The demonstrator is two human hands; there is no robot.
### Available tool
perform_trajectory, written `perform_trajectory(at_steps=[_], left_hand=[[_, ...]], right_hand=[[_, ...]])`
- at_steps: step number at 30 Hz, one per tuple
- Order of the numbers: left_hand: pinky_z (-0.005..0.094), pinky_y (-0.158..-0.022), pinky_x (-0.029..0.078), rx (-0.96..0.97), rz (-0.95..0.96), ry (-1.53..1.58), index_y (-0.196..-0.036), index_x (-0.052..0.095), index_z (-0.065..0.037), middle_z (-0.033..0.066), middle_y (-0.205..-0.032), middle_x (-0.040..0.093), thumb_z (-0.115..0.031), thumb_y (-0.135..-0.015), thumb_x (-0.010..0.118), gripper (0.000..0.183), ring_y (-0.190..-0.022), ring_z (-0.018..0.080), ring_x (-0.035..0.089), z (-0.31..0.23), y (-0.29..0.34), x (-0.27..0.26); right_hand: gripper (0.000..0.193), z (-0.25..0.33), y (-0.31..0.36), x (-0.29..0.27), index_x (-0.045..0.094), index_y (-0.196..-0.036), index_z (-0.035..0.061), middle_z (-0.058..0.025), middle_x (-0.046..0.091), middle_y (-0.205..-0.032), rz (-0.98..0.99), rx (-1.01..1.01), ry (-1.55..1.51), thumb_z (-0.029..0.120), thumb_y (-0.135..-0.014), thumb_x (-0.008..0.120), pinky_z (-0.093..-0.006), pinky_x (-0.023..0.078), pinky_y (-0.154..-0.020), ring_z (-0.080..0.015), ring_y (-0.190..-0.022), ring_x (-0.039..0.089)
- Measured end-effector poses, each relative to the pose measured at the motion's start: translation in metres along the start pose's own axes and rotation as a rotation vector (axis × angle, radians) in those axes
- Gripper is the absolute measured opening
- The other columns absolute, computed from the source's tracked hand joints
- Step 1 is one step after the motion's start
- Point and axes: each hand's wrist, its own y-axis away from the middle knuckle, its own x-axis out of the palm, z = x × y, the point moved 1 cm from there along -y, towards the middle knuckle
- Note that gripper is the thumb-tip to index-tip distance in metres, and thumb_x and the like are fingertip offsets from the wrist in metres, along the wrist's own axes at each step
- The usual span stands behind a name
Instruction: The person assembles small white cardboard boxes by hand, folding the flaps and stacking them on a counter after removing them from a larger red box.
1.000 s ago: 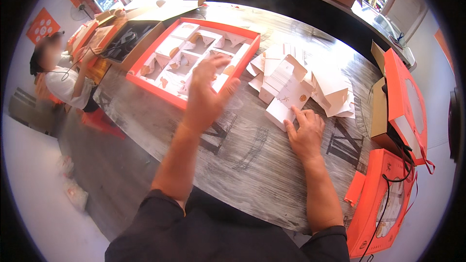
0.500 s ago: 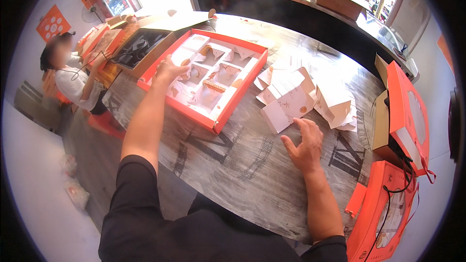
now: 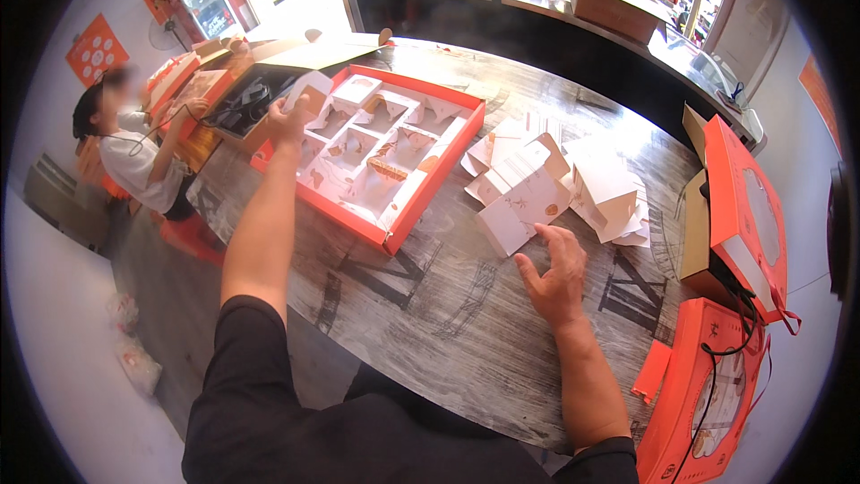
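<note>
My left hand [image 3: 287, 128] is closed on a small white cardboard insert [image 3: 311, 88] with a tan printed patch, raised above the left edge of a shallow red box [image 3: 436, 181]. White cardboard dividers [image 3: 365, 188] inside that box form several square compartments with tan prints. Thumb and fingers apart, my right hand [image 3: 559, 276] is open just beside a folded white carton piece [image 3: 528, 208]. Its fingertips are at the carton's near edge; whether they touch cannot be made out. More white cardboard pieces [image 3: 609, 188] lie in a loose pile behind it.
Red gift boxes [image 3: 752, 215] with ribbons and black cables stand at the right edge of the dark wooden table [image 3: 430, 332]. A brown carton [image 3: 260, 94] with black items is at the back left. Another person [image 3: 148, 148] works over red boxes at the far left.
My left hand has risen up and left out of the red box's left side, lifting the white insert. My right hand stays by the carton piece, almost unchanged.
</note>
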Motion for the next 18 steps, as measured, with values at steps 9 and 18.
perform_trajectory(at_steps=[9,18], left_hand=[[0.0342,-0.098,0.048,0.009,0.682,0.995,-0.140,0.047,-0.001,0.0098,-0.124,0.061,-0.032,-0.094,0.063,0.057,-0.115,0.0174,0.060,-0.179,0.194,0.014],[0.0417,-0.112,0.043,0.387,0.953,0.543,-0.147,0.043,-0.008,0.0137,-0.151,0.042,-0.007,-0.073,0.070,0.078,-0.143,0.0274,0.040,-0.164,0.326,0.043]], right_hand=[[0.047,-0.003,0.004,-0.004,0.062,-0.123,0.0049,-0.0127,0.062,-0.117,-0.038,0.028,-0.140,0.017,-0.081,0.079,-0.0397,0.047,-0.089,-0.0280,-0.103,0.062],[0.045,-0.017,0.009,0.004,0.050,-0.136,-0.0011,-0.0079,0.059,-0.124,-0.020,0.318,-0.980,0.014,-0.098,0.066,-0.0287,0.053,-0.086,-0.0135,-0.100,0.062]])
